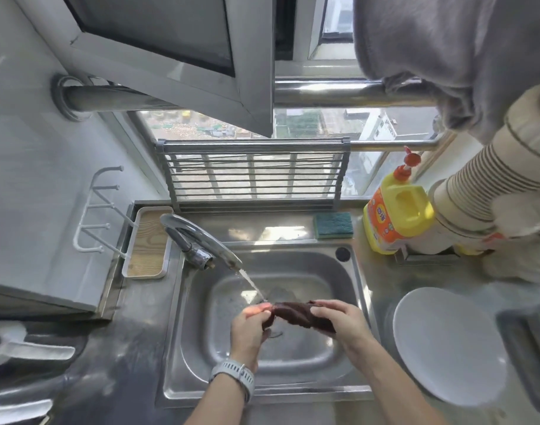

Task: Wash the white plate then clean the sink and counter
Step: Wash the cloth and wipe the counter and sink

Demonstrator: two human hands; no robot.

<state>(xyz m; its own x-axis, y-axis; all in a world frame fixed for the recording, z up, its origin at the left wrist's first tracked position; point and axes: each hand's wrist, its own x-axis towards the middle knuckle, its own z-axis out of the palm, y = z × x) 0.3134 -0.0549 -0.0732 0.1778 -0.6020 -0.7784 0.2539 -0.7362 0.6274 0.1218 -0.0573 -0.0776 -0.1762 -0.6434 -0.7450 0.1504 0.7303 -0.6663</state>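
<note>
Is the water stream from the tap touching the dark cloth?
Cannot tell. In the head view the water stream ends right at the dark cloth beside the left hand, but blur hides any contact.

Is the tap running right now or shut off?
Running. A stream of water falls from the faucet spout into the sink, landing at the dark cloth held between the left hand and right hand.

The rectangular stainless-steel sink [262,302] is set in the steel counter [115,348]. The curved chrome faucet [198,240] stands at its rear-left corner. A rectangular green sponge [333,225] lies behind the sink; the yellow detergent bottle [397,216] stands right of the sponge. The round white plate [446,348] rests on the counter right of the sink.
</note>
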